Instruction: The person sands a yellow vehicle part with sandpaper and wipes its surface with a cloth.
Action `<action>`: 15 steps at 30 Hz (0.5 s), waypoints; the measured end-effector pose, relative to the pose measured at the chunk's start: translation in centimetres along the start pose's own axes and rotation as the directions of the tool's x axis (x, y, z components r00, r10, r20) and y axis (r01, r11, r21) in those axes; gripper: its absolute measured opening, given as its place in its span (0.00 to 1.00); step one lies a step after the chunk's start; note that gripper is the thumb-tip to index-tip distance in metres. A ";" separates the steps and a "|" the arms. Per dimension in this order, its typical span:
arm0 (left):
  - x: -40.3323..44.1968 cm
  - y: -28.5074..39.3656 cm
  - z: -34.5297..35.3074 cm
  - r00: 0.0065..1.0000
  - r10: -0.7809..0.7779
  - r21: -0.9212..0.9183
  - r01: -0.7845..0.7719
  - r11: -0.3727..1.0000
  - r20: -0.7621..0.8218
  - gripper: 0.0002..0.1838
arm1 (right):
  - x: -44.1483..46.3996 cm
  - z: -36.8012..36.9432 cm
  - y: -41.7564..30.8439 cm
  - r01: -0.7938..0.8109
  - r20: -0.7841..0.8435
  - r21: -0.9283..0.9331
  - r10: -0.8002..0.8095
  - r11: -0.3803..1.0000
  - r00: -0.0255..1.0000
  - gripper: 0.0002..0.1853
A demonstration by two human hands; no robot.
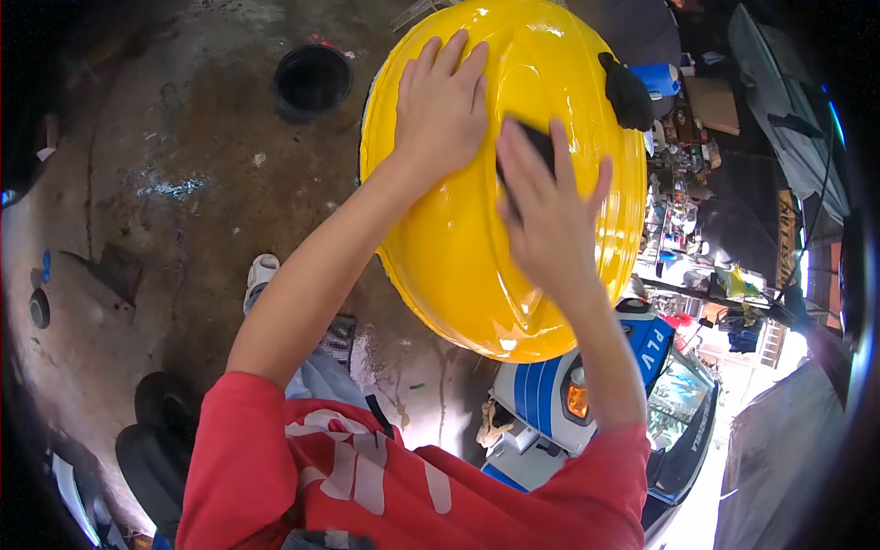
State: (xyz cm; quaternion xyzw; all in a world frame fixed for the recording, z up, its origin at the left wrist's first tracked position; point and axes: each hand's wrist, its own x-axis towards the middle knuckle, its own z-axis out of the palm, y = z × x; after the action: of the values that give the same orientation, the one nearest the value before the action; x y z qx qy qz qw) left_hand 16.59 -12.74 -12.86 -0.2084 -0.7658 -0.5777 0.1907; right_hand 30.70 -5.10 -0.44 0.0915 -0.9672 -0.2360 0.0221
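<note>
A glossy, curved yellow panel (431, 243), with a raised shape in its middle, takes up the upper centre of the head view. My left hand (444, 105) lies flat on its upper left part, fingers spread, holding nothing. At the panel's middle, my right hand (555, 211) grips a flat black pad (534, 142) against the yellow surface. That hand is blurred by motion and covers much of the pad. Its outer fingers stick out to the right. A dark cloth-like thing (626, 92) hangs over the panel's right edge.
A black bucket (313, 82) stands on the stained concrete floor (183, 137) left of the panel. A blue-and-white vehicle (541, 399) sits below the panel, to the right. Cluttered shelves (683, 183) run along the right side. Black tyre-like shapes (151, 458) lie at lower left.
</note>
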 end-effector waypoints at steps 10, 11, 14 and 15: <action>0.5 0.8 -0.9 0.999 -0.042 -0.007 0.043 0.999 0.004 0.22 | -3.8 -1.2 -1.1 0.001 0.130 0.068 -0.010 0.998 0.992 0.30; 0.2 0.9 -0.9 0.999 -0.046 0.001 0.046 0.999 0.023 0.22 | -1.6 -0.9 -0.5 -0.040 0.073 0.032 0.037 0.999 0.997 0.29; 0.1 1.0 -1.0 0.999 -0.050 -0.014 0.050 0.999 0.019 0.22 | 5.1 0.7 2.0 -0.077 -0.067 0.025 0.079 0.997 0.995 0.26; 0.0 1.0 -1.0 0.998 -0.049 -0.011 0.050 0.999 0.024 0.22 | 6.1 1.0 2.2 -0.062 -0.064 0.024 0.063 0.998 0.996 0.26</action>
State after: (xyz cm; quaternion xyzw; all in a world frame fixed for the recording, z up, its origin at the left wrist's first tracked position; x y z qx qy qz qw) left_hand 17.16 -13.50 -11.79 -0.1973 -0.7697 -0.5840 0.1660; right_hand 24.25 -3.88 -0.37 0.0691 -0.9709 -0.2214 0.0596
